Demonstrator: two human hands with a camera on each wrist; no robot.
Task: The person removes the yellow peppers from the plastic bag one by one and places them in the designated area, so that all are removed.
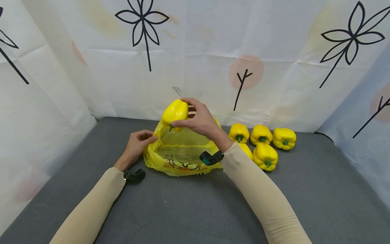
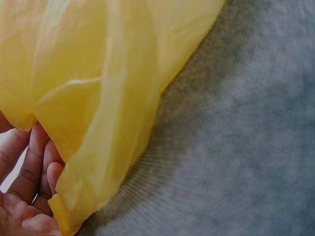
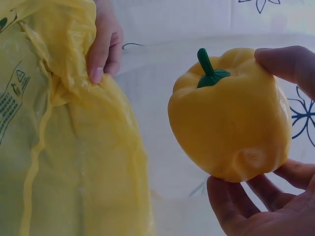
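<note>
A yellow bell pepper [image 1: 175,113] with a green stem is held up above the back left of a yellow plastic bag [image 1: 182,166]. My right hand [image 1: 199,118] grips it between thumb and fingers; the right wrist view shows the pepper [image 3: 229,118] up close, its stem pointing up there. The bag stands on the table with its mouth spread wide, printing visible on it. At the bag's left rim my left hand [image 1: 137,147] pinches the plastic between thumb and fingers. In the left wrist view the bag [image 2: 98,88] covers part of that hand.
Several more yellow bell peppers [image 1: 265,156] are grouped on the grey table [image 1: 182,210] right of the bag, one partly hidden by the right forearm. A printed white curtain [image 1: 195,44] borders the table at the back and sides. Both wrists wear black bands.
</note>
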